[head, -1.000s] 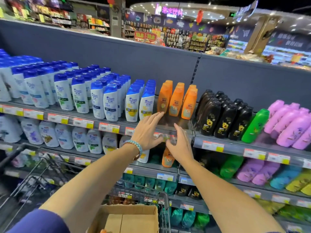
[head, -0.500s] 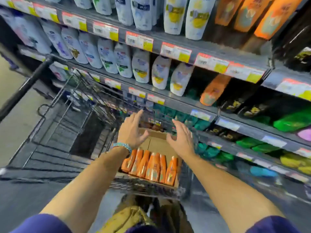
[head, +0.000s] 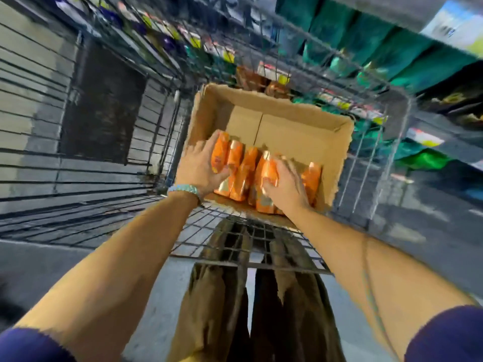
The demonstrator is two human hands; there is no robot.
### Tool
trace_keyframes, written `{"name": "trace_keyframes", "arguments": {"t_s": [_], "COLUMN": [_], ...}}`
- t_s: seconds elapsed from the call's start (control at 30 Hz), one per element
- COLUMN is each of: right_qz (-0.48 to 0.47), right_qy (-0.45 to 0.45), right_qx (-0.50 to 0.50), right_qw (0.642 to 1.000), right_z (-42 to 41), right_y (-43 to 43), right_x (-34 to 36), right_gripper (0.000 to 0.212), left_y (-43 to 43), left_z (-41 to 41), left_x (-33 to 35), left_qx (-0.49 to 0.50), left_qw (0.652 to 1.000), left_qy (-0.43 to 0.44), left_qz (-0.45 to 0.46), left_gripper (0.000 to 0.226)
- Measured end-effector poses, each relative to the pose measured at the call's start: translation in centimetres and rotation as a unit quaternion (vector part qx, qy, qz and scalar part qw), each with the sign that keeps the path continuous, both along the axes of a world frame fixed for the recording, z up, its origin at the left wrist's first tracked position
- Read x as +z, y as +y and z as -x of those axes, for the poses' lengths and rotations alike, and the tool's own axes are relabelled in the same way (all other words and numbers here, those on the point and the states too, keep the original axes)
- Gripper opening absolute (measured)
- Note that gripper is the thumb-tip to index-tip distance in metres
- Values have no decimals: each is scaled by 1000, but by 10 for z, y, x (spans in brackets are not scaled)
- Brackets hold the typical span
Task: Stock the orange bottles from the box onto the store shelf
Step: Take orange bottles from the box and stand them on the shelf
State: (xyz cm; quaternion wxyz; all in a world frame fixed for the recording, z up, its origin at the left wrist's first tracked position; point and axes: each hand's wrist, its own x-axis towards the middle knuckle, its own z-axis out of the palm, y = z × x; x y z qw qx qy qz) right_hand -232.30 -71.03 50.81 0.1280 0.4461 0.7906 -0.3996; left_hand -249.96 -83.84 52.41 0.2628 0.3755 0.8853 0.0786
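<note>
An open cardboard box (head: 292,111) sits in a wire shopping cart. Several orange bottles (head: 244,173) lie side by side in its near half. My left hand (head: 200,167) wraps around the leftmost orange bottle (head: 219,154), thumb under it. My right hand (head: 286,184) closes over another orange bottle (head: 268,173) near the middle of the row. One more orange bottle (head: 312,178) lies at the right end. The image is motion-blurred.
The wire cart (head: 162,131) surrounds the box, with its mesh floor (head: 251,244) near my legs. Store shelves with green and dark bottles (head: 366,45) run along the top right. Grey floor lies to the right of the cart.
My view dropped from the shelf down to the cart. Both hands went down from the shelf edge into the box and closed on orange bottles.
</note>
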Motion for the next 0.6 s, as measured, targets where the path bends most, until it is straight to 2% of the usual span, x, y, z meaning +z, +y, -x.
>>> {"name": "trace_keyframes", "arguments": {"t_s": [0.2,0.33,0.47,0.6], "right_qz": [49,30,22,13], "right_qy": [-64,-82,-112,-146], "right_qx": [-46,-58,-61,-59], "right_qw": [996,994,992,987], "right_z": [10,13,26,40], "right_y": [-17,-23,-20,-23], "right_x": [-54,-57,-56,-57], "right_gripper": [69,78,92,110], "left_y": [12,13,14,12], "left_z": [-12,-8,-3,-4], "left_x": [-47,-71,-81,-89], "left_qx": [17,12,-2,7], "left_qw": [999,998,996,993], "left_qy": [-2,31,19,28], "left_qz": [46,60,89,112], "left_gripper": [82,83,94,90]}}
